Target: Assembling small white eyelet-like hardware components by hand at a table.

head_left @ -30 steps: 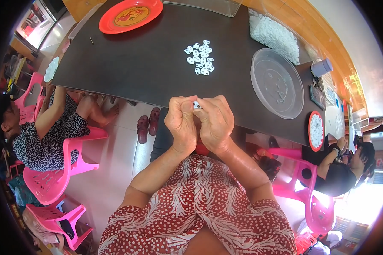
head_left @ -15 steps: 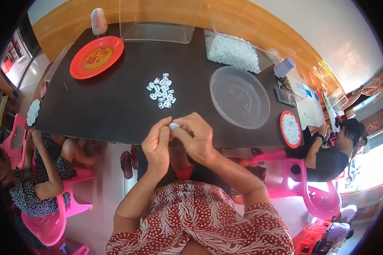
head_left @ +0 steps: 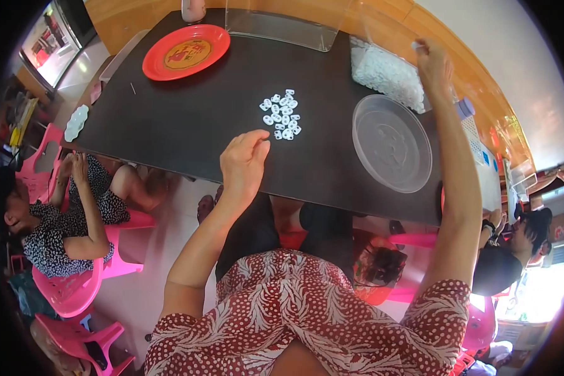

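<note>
The small white pieces with dark spots (head_left: 285, 116) lie in a loose group on the dark brown flat table (head_left: 185, 119), just beyond the left hand (head_left: 241, 166), whose thumb and forefinger stand narrow – I cannot tell if they hold something. The right hand (head_left: 435, 69), raised near the transparent plastic box (head_left: 385, 28) with white bits (head_left: 385, 72) inside, seems to pinch one tiny white thing (head_left: 415, 45). Each piece is probably very light, stiff and slightly slippery – best taken by opposite edges, between thumb and fingertip
</note>
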Demonstrator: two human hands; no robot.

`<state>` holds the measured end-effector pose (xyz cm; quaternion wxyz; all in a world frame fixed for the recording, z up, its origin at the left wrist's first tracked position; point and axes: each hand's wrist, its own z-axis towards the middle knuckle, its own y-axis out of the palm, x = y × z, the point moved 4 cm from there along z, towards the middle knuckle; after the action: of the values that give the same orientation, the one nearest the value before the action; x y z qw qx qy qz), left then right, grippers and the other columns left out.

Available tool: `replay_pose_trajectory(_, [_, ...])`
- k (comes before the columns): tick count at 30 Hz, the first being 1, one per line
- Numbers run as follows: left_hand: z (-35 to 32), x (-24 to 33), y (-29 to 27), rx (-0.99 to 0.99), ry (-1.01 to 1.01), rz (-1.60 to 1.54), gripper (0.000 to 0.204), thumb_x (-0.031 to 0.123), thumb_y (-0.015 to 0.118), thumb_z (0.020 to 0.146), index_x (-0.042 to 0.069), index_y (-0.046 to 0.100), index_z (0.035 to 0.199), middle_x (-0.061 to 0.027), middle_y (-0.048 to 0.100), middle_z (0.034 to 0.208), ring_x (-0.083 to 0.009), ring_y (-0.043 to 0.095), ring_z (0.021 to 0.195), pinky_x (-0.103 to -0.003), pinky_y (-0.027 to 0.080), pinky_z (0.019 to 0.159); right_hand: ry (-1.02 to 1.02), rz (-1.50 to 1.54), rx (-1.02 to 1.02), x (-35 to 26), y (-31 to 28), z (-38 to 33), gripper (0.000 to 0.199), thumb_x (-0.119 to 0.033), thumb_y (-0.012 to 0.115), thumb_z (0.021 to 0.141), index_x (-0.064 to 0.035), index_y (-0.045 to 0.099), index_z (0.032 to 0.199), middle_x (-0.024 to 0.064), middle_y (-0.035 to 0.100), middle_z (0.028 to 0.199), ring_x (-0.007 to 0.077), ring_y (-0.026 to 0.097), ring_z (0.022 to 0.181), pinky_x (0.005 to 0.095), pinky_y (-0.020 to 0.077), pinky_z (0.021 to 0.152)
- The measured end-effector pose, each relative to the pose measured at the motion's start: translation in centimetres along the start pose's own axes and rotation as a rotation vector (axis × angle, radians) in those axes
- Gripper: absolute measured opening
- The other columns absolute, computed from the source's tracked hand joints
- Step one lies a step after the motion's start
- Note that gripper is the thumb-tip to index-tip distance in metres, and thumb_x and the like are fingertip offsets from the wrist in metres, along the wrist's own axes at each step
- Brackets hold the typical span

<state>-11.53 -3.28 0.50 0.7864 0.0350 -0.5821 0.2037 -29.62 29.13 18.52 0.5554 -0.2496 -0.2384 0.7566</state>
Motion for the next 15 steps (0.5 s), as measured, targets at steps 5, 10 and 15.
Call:
replay_pose_trajectory(5, [1.2,1.6,1.2,-0.039,0.355,0.445,0.016,0.006,0.066,0.076,0.009,0.067,0.091,-0.0078,0.059,0.071,-0.0233,0.057,0.069,-0.034,0.046,0.063,-0.005,-0.102,0.026,-0.8,0.0,-0.1,0.027,-0.016,0.058,0.077,-0.0032,0.067,0.099,0.0197,0.066,0.087,0.0351,0.063,0.082,0.0425,0.0482,0.073])
replay_pose_trajectory(10, [2.1,1.4,3.0,-0.098,0.467,0.679,0.011,0.011,0.067,0.072,0.011,0.067,0.083,-0.0095,0.056,0.069,-0.0274,0.057,0.068,-0.039,0.046,0.058,-0.280,0.141,0.061,-4.2,0.2,-7.2,0.012,-0.007,0.062,0.074,-0.0040,0.066,0.084,0.0155,0.064,0.081,0.0338,0.060,0.080,0.0427,0.0472,0.070])
replay_pose_trajectory(15, [2.5,1.1,2.4,-0.151,0.515,0.774,0.008,0.009,0.069,0.069,0.008,0.063,0.075,-0.0088,0.054,0.067,-0.0274,0.057,0.069,-0.040,0.044,0.060,-0.263,0.256,-0.066,-5.6,-2.1,-10.8,0.007,-0.006,0.064,0.072,-0.0051,0.065,0.079,0.0126,0.061,0.076,0.0323,0.058,0.077,0.0423,0.0465,0.067])
